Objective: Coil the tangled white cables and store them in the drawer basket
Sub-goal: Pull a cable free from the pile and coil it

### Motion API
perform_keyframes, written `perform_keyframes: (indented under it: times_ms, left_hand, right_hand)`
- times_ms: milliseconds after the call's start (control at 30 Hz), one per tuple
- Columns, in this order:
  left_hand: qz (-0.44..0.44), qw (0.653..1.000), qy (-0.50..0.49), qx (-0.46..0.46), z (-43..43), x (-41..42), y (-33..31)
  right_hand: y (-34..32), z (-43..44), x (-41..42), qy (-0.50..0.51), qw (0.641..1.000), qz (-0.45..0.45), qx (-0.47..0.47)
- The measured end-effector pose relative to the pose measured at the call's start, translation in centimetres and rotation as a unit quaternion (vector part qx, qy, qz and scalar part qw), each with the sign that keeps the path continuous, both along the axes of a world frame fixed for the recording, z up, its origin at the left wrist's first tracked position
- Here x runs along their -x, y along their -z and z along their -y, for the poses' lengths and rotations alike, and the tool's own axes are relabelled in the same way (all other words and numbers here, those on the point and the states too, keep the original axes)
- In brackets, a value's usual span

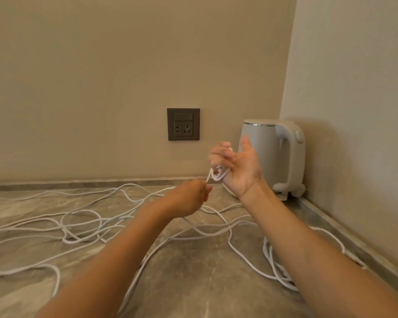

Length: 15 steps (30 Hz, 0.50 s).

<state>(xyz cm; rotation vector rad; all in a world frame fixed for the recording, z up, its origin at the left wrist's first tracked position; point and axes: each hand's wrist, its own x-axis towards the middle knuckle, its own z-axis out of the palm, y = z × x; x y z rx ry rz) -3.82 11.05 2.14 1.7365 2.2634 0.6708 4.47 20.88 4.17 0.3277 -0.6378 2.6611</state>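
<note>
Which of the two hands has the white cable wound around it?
The right hand, raised before the kettle: small cable loops hang from its curled fingers. The left hand only pinches one strand.

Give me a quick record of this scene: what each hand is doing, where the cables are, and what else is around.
left hand: pinches a strand that leads up to the coil
right hand: raised, palm toward the camera, fingers curled through the coil
coil: a few small loops, just begun
loose cables: spread in tangles over the countertop
kettle: pale, standing in the corner behind the right hand
wall socket: dark, nothing plugged in
drawer basket: not in view
</note>
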Motion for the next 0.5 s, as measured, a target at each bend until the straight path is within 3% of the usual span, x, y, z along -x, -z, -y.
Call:
perform_keyframes:
  times_ms: [133, 233, 367, 500]
  left_hand:
    - [-0.014, 0.989, 0.034, 0.145, 0.2, -0.4, 0.3]
    - [-0.032, 0.982, 0.061, 0.173, 0.2, -0.6, 0.2]
    - [-0.033, 0.982, 0.071, 0.173, 0.8, -0.6, -1.1]
    - [-0.021, 0.994, 0.05, 0.09, 1.5, 0.9, -2.2]
  right_hand:
    - [-0.3, 0.0, 0.1, 0.195, 0.978, 0.046, 0.064]
    - [0.2, -0.3, 0.1, 0.265, 0.959, 0.093, 0.046]
    - [1.0, -0.2, 0.1, 0.323, 0.921, 0.192, -0.101]
    - [1.3, -0.4, 0.6, 0.359, 0.833, 0.288, -0.306]
